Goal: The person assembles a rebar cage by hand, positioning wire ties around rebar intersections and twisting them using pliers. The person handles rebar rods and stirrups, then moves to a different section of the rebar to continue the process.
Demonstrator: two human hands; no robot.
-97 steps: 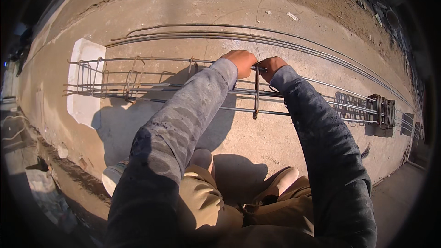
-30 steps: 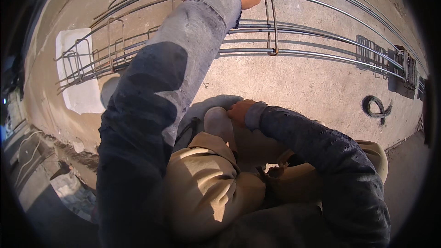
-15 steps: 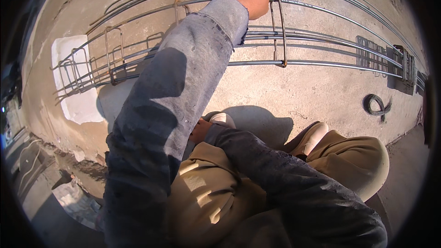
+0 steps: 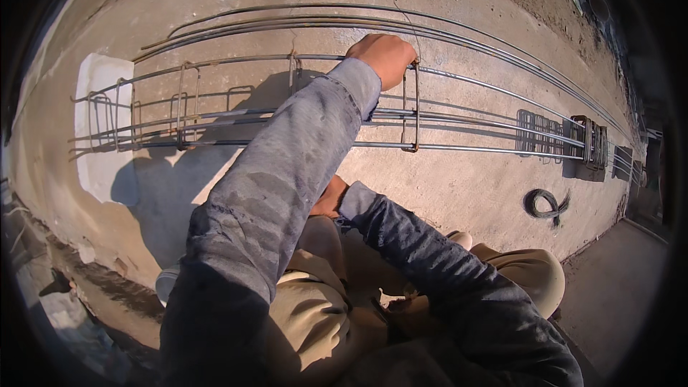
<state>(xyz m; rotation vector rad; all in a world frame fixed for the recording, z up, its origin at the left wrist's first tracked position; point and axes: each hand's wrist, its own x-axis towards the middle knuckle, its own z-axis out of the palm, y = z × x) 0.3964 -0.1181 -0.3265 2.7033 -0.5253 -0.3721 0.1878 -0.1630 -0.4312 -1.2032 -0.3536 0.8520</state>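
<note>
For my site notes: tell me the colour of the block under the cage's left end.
White. The flat block under the rebar cage shows best at the left of the head view.

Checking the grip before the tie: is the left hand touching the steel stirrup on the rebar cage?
Touching. The head view shows the left hand closed over the top corner of the rectangular stirrup, with no gap between them.

No packages, labels, signs, screens

Rebar cage [image 4: 287, 125]: dull grey steel, rusty at the stirrup [image 4: 410, 111]. Slab [image 4: 459, 186]: rough matt concrete. Sleeve [image 4: 287, 165]: faded, dusty cloth. Wire coil [image 4: 548, 204]: dark metal.
</note>
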